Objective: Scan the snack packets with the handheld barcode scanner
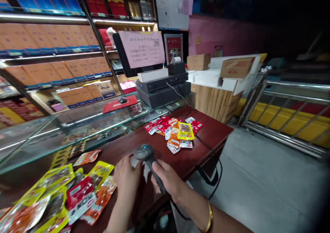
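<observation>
A dark barcode scanner (144, 152) with a small blue light on its head is gripped by its handle in my right hand (167, 179). My left hand (126, 174) is beside the scanner head, fingers curled. A pale bit of something shows near those fingers, mostly hidden by the hand and scanner. To the left lies a spread of snack packets, among them a red and white packet (81, 198) and a yellow-edged packet (100, 174). A second pile farther right on the table (213, 128) has a yellow packet (185, 131) on top of red and orange ones.
A glass display counter (54, 123) borders the table. On it stand a cash drawer (165, 92) and a monitor (123, 54) with a pink notice. A cable (219, 181) hangs past the table's right edge. A metal railing (283, 126) is at right.
</observation>
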### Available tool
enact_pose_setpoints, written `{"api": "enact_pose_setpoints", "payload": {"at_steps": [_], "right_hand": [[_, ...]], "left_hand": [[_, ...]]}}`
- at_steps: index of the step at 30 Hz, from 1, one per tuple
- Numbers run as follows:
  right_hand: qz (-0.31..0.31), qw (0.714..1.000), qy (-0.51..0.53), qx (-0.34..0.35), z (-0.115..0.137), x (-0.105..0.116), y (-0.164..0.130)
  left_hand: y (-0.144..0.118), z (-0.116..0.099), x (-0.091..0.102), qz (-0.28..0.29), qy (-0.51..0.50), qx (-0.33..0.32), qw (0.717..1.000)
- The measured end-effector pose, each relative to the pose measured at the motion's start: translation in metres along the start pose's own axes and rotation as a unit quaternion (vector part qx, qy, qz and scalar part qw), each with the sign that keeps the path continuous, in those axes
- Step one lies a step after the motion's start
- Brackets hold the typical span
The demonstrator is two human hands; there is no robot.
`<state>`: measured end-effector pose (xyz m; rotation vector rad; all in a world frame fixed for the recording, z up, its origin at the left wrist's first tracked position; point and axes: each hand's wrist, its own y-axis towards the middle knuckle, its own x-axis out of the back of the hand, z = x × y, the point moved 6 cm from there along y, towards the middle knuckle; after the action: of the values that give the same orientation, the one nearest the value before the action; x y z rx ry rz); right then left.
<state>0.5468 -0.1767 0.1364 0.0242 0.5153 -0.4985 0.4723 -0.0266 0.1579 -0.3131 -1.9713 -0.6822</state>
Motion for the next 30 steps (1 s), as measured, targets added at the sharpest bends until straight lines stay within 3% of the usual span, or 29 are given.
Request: {"api": "enact_pose_setpoints", "payload": {"at_steps": [7, 10, 14, 19, 23, 26, 30], "right_hand": [[-0.168, 0.984, 0.029, 0.059, 0.031, 0.108, -0.039], [-0.214, 0.973, 0.037, 0.08, 0.039, 0.14, -0.053], [-0.252, 0.962, 0.042, 0.095, 0.046, 0.164, -0.066], [-0.26, 0.959, 0.057, 0.097, 0.048, 0.176, -0.073], [-0.255, 0.96, 0.066, 0.097, 0.047, 0.176, -0.07], [-0.241, 0.964, 0.064, 0.095, 0.047, 0.172, -0.066], [-0.208, 0.971, 0.061, 0.1, 0.049, 0.158, -0.062]], "left_hand": [[0.001, -0.14, -0.059, 0.107, -0.034, -0.106, 0.988], [0.006, -0.18, -0.076, 0.113, -0.013, -0.128, 0.985], [0.015, -0.214, -0.092, 0.08, 0.027, -0.142, 0.986], [0.02, -0.23, -0.106, 0.068, 0.053, -0.15, 0.985], [0.022, -0.228, -0.104, 0.085, 0.052, -0.146, 0.984], [0.023, -0.213, -0.097, 0.114, 0.007, -0.109, 0.987], [0.018, -0.167, -0.088, 0.147, -0.141, -0.02, 0.979]]}}
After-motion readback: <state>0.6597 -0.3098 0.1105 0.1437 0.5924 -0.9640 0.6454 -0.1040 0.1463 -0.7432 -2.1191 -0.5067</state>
